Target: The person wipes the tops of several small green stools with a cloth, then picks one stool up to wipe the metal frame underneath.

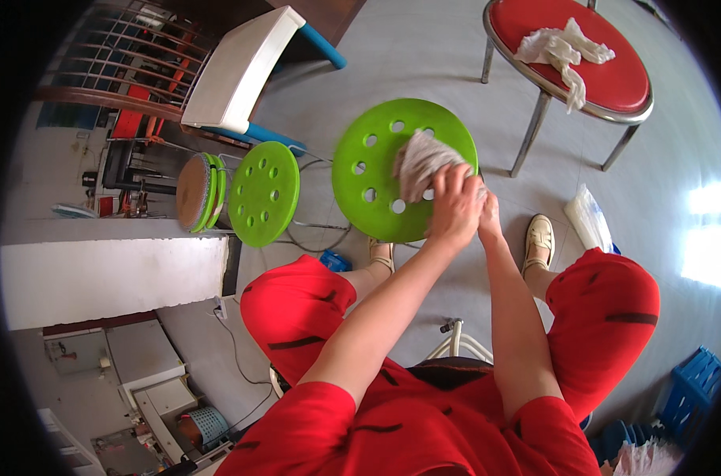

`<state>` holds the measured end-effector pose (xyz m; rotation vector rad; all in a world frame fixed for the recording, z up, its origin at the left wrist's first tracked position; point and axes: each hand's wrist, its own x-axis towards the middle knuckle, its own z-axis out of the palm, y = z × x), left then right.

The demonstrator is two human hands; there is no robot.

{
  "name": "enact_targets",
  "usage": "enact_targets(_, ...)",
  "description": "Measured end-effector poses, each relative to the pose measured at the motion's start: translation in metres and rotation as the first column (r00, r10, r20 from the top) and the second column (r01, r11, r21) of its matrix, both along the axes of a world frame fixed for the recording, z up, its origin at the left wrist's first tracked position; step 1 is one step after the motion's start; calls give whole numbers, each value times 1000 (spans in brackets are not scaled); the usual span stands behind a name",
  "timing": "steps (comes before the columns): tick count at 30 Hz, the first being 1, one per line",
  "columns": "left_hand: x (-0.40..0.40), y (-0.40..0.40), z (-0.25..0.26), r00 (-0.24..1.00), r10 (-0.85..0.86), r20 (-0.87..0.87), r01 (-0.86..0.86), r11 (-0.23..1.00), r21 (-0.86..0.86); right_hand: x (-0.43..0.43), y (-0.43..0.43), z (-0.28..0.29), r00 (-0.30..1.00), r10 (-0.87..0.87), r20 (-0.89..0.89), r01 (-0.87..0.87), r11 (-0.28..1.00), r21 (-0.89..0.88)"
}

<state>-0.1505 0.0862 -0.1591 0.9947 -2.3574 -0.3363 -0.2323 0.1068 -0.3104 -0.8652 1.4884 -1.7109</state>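
Note:
A round green stool seat (pixel 354 134) with several holes lies before me. My left hand (pixel 458 199) presses a bunched, greyish-brown striped cloth (pixel 426 157) onto the right part of that seat. The cloth is slightly blurred and covers some of the holes. My right hand (pixel 489 215) is at the seat's lower right rim, close against my left hand. Its fingers are mostly hidden, so I cannot tell whether they grip the rim or the cloth.
A second green stool (pixel 262 220) and a stack of stools (pixel 195 193) stand at left. A red-seated metal stool (pixel 625 77) bears crumpled white cloth or tissue (pixel 559 50). A clear plastic packet (pixel 589 220) lies by my right foot. A blue plastic crate (pixel 690 387) sits lower right.

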Motion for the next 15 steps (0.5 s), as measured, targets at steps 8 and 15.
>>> enact_targets(8, -7, -120, -2, 992, 114, 52, -107, 986, -128, 13, -1, 42, 998, -31, 63, 19, 984, 177)
enact_targets(15, 76, -189, -8, 932, 350, 95, -325, 923, -207, 11, 2, 43, 999, -29, -28, 35, 969, 246)
